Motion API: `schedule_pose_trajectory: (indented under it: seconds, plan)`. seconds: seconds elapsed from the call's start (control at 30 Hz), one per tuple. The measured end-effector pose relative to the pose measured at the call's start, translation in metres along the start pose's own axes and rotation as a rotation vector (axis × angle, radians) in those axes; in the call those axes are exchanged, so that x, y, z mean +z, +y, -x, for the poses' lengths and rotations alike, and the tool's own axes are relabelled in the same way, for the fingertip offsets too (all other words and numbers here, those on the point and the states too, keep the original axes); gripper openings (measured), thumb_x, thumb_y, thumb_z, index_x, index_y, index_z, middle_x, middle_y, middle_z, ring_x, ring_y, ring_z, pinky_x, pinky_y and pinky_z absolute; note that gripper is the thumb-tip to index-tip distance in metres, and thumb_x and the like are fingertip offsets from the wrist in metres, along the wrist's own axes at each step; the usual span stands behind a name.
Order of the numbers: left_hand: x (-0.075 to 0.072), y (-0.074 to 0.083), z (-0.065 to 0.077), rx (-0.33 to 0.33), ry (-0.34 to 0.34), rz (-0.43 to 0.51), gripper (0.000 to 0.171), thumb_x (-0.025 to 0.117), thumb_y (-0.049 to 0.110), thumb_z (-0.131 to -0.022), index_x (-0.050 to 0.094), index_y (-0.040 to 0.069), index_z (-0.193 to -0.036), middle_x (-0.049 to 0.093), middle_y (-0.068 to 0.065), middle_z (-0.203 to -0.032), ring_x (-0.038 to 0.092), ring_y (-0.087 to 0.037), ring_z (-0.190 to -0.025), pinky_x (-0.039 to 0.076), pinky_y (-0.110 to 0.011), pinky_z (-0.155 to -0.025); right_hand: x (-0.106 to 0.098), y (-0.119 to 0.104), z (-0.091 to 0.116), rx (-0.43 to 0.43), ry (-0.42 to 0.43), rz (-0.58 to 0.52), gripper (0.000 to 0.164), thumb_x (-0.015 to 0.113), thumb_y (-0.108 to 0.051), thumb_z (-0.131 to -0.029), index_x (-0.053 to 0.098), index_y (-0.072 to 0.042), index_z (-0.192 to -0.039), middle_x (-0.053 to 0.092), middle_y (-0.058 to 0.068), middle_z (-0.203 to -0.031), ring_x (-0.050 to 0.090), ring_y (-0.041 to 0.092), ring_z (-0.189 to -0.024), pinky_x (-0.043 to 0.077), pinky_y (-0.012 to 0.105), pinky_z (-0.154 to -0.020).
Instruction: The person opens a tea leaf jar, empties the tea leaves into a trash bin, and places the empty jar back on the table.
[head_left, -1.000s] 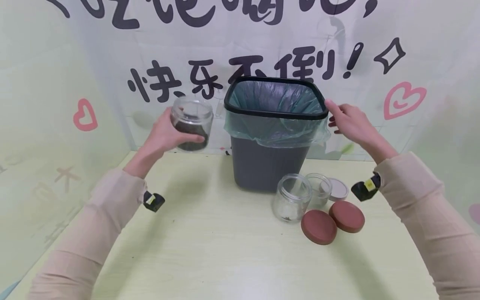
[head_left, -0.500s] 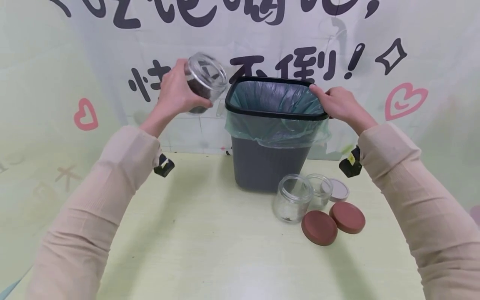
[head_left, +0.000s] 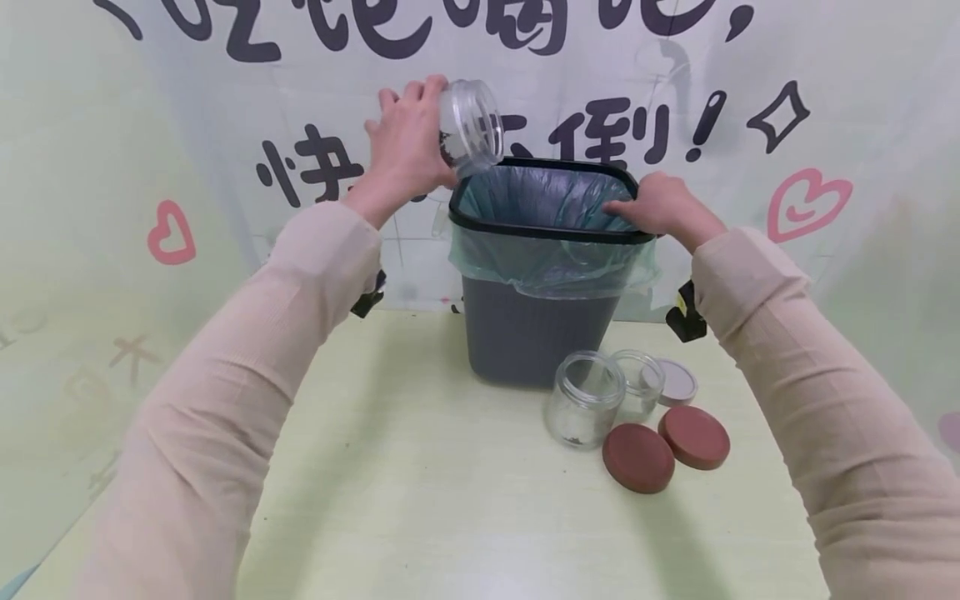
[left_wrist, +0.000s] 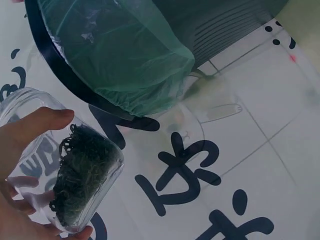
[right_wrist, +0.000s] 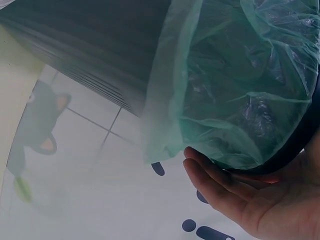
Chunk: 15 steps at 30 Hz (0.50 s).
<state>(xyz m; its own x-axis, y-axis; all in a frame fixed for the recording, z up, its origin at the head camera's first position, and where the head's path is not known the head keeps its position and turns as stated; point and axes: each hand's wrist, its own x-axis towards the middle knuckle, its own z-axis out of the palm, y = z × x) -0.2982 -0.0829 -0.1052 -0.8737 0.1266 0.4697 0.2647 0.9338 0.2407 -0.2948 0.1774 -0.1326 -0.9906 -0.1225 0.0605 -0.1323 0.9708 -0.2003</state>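
Observation:
My left hand (head_left: 408,150) grips a clear glass jar (head_left: 474,125) tipped on its side, its mouth facing right above the left rim of the trash can. Dark shredded stuff (left_wrist: 85,170) is packed near the jar's bottom in the left wrist view. The grey trash can (head_left: 536,329) has a black rim and a green plastic liner (head_left: 555,267) folded over it. At the can's right side, my right hand (head_left: 663,204) holds the rim, thumb over the inside and fingers under the outside, as the right wrist view shows.
Two open glass jars, a larger one (head_left: 585,408) and a smaller one (head_left: 639,387), stand in front of the can on the pale table (head_left: 420,517). Beside them lie two reddish lids (head_left: 637,458) and a pale lid (head_left: 678,382). A printed wall sheet (head_left: 337,250) hangs close behind.
My left hand has risen and moved right, tipping the jar from upright onto its side at the can. The right hand has moved left and taken hold of the rim.

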Motion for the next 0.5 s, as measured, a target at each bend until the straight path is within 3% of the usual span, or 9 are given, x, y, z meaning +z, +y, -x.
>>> schedule_pose_trajectory:
  seconds: [0.13, 0.23, 0.33, 0.4, 0.5]
  plan:
    - [0.002, 0.009, -0.005, 0.061, 0.014, -0.09, 0.093, 0.075, 0.016, -0.064, 0.02, 0.014, -0.139, 0.03, -0.012, -0.14, 0.025, -0.036, -0.122, 0.032, -0.054, -0.091, -0.001, -0.003, -0.005, 0.017, -0.05, 0.007, 0.038, 0.044, -0.033, -0.09, 0.041, -0.002, -0.067, 0.045, 0.014, -0.075, 0.05, 0.018, -0.049, 0.044, 0.034, -0.058]
    - [0.007, 0.015, -0.008, 0.104, 0.028, -0.155, 0.091, 0.075, 0.016, -0.065, 0.021, 0.013, -0.139, 0.031, -0.013, -0.139, 0.025, -0.037, -0.122, 0.032, -0.056, -0.09, 0.001, -0.002, -0.013, 0.027, -0.079, 0.028, 0.037, 0.044, -0.032, -0.09, 0.044, 0.0, -0.071, 0.046, 0.019, -0.084, 0.051, 0.019, -0.05, 0.045, 0.031, -0.052]
    - [0.013, 0.02, -0.01, 0.126, 0.027, -0.212, 0.09, 0.075, 0.015, -0.066, 0.021, 0.014, -0.138, 0.031, -0.013, -0.138, 0.024, -0.037, -0.123, 0.032, -0.056, -0.09, 0.007, 0.004, -0.027, 0.012, -0.09, 0.085, 0.042, 0.043, -0.034, -0.09, 0.05, 0.007, -0.08, 0.048, 0.026, -0.095, 0.055, 0.03, -0.07, 0.047, 0.037, -0.065]
    - [0.017, 0.023, -0.011, 0.143, 0.031, -0.252, 0.086, 0.072, 0.012, -0.068, 0.022, 0.014, -0.138, 0.031, -0.012, -0.138, 0.024, -0.037, -0.123, 0.032, -0.055, -0.091, 0.016, 0.02, -0.05, -0.011, -0.065, 0.143, 0.048, 0.042, -0.036, -0.089, 0.054, 0.011, -0.087, 0.05, 0.029, -0.102, 0.054, 0.036, -0.083, 0.045, 0.042, -0.076]
    - [0.023, 0.026, -0.011, 0.178, 0.042, -0.323, 0.078, 0.065, 0.006, -0.072, 0.023, 0.014, -0.137, 0.031, -0.012, -0.137, 0.024, -0.037, -0.123, 0.032, -0.055, -0.091, 0.039, 0.058, -0.104, -0.012, -0.027, 0.204, 0.054, 0.041, -0.039, -0.086, 0.056, 0.012, -0.096, 0.051, 0.029, -0.107, 0.05, 0.041, -0.097, 0.037, 0.048, -0.088]
